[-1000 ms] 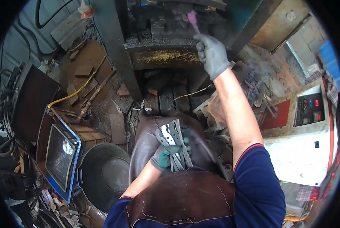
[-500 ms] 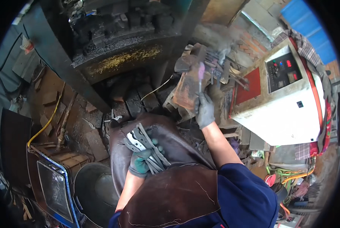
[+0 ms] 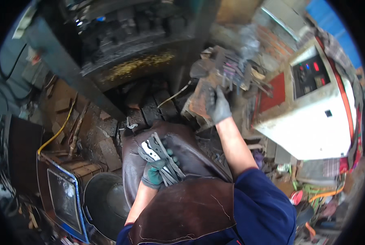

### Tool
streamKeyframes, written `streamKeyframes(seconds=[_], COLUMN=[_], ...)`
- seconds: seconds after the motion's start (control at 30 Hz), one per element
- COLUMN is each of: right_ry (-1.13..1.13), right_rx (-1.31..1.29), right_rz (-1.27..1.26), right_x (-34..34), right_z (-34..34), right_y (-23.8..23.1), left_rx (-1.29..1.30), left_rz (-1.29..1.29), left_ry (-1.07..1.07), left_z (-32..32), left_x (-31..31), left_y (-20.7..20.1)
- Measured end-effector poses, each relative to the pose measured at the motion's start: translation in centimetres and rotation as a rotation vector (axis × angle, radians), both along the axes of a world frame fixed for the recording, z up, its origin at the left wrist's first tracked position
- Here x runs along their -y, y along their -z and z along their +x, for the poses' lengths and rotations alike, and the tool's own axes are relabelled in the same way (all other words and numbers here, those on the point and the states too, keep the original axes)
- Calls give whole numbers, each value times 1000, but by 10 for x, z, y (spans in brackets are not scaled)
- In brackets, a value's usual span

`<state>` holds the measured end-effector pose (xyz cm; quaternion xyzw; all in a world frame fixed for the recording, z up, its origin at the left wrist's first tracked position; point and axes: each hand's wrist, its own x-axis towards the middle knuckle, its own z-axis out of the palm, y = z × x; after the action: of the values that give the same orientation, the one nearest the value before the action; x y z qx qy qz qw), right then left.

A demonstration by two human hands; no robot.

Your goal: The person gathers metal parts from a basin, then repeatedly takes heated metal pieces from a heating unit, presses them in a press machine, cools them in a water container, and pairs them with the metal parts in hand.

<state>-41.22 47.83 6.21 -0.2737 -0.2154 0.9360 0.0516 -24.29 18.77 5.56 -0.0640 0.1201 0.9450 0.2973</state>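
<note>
My left hand (image 3: pixel 153 173), in a grey and green glove, is closed round a bundle of flat metal pieces with holes (image 3: pixel 151 152). It holds them over the dark brown leather apron (image 3: pixel 182 208) on my lap. Out ahead, my right hand (image 3: pixel 219 107), in a grey glove, reaches over a reddish-brown block (image 3: pixel 199 104). Its thumb stands apart from the fingers, and nothing shows in it, though blur softens the fingertips. Just beyond lies a pile of metal pieces (image 3: pixel 230 70), some with a pinkish tint, with smoke rising beside it.
A dark steel machine frame (image 3: pixel 74 67) stands ahead on the left. To the right is a white control cabinet (image 3: pixel 309 128) with a lit panel. A dark round tub (image 3: pixel 104 204) sits at lower left beside a blue-edged frame (image 3: pixel 78 204). Cables and hoses lie at lower right.
My right hand has let go of the metal piece with the pink-glowing end; its thumb now stands apart. The whole view has shifted slightly. My left hand keeps its bundle.
</note>
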Motion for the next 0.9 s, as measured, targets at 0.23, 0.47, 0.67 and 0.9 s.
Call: streamKeyframes(seconds=[0.23,0.47,0.67,0.9], right_ry=[-526,-674,-815,-723], right_rx=[-407,-417,-578,-610], right_rz=[702,217,1018,444], right_x=[130,208,244,188], right_z=[-80,-147,12,18], right_y=[-139,-145,-170,-102], left_rx=[86,89,-110,131], left_rz=[102,36,37,-55], left_ry=[131,77,53,38], left_z=[-4,5,-8,2], left_x=[5,19,-11,12], left_y=[4,-12,4,-4])
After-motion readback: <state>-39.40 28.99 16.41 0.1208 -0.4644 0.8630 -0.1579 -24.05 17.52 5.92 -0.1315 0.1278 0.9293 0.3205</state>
